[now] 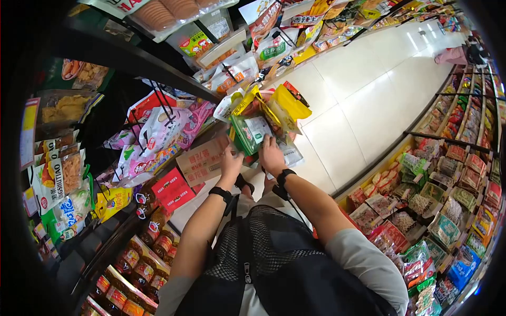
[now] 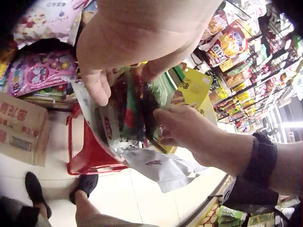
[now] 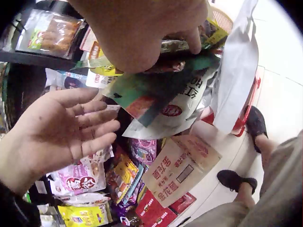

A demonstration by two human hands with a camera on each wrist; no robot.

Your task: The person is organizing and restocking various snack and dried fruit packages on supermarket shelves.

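Note:
A cluster of packaged snacks stands before me, above a red basket (image 2: 85, 149). At the near side is a green snack bag (image 1: 243, 138). My left hand (image 1: 231, 162) is at the bag's left edge; in the right wrist view this left hand (image 3: 66, 125) has its palm showing and its fingers extended. My right hand (image 1: 271, 155) is at the bag's right side; seen from the left wrist, the right hand (image 2: 189, 127) has thumb and curled fingers pinching a snack bag's edge. Yellow packs (image 1: 289, 108) stand behind, and a silvery-white bag (image 2: 161, 165) hangs over the basket's side.
A cardboard box (image 1: 205, 158) and a red box (image 1: 174, 188) sit left of my hands. Hanging snack bags (image 1: 158, 129) line the left shelf. Bottled goods (image 1: 142, 268) stand lower left; bins of small packets (image 1: 421, 195) run along the right. Tiled floor (image 1: 337, 116) lies between.

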